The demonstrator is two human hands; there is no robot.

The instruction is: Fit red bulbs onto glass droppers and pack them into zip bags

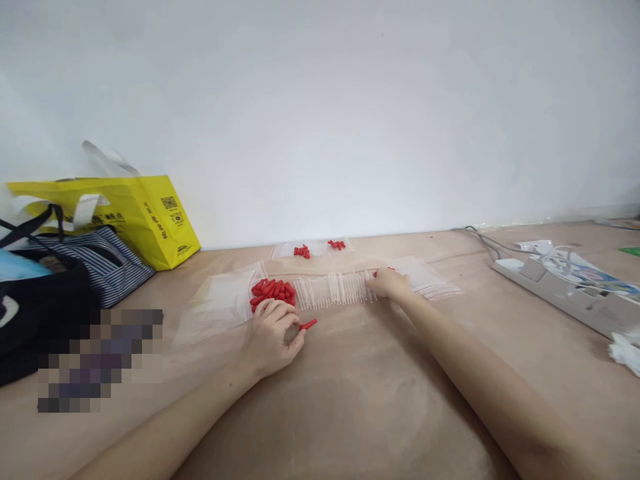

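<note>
My left hand (273, 339) is closed, with thumb and forefinger pinching a small tapered red piece (310, 324) that points right. Just behind its knuckles lies a pile of similar red pieces (273, 291) on a clear zip bag (225, 293). A row of thin white sticks (337, 289) with small knobs at their ends stretches between my two hands. At the right end of that row, my right hand (391, 283) reaches down with its fingers drawn together. Bits of red show beside its fingers, but what they grip is hidden.
Behind the row, two small red clusters (302, 251) rest on another clear bag (320, 249) near the wall. A clear zip bag (435, 277) lies right of my right hand. A yellow bag (170, 227) and striped pouch (113, 257) stand left; a white power strip (555, 293) lies right.
</note>
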